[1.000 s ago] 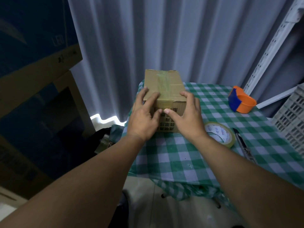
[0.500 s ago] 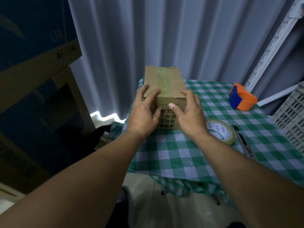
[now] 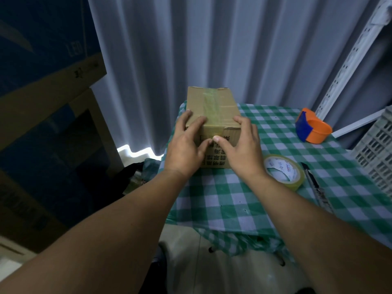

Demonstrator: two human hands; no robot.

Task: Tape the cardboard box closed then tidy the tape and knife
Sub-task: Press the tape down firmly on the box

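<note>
Bench (image 3: pixel 244 200) in green check, carrying cardboard box (image 3: pixel 212 105) at far left corner. Left hand (image 3: pixel 186 143) and right hand (image 3: pixel 241 149) spread flat, pressing tape strip (image 3: pixel 210 107) down front edge. Next, probably: tidying tape roll (image 3: pixel 284 172), then knife (image 3: pixel 316 185).

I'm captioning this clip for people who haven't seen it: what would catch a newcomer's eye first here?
First, the two hands, left hand and right hand, pressing on the near end of a cardboard box with a greenish strip of tape along its top, at the far left corner of the green checked tablecloth. Next, the bright orange and blue tape dispenser at the far right, then the tape roll and the knife beside the right wrist.
</note>
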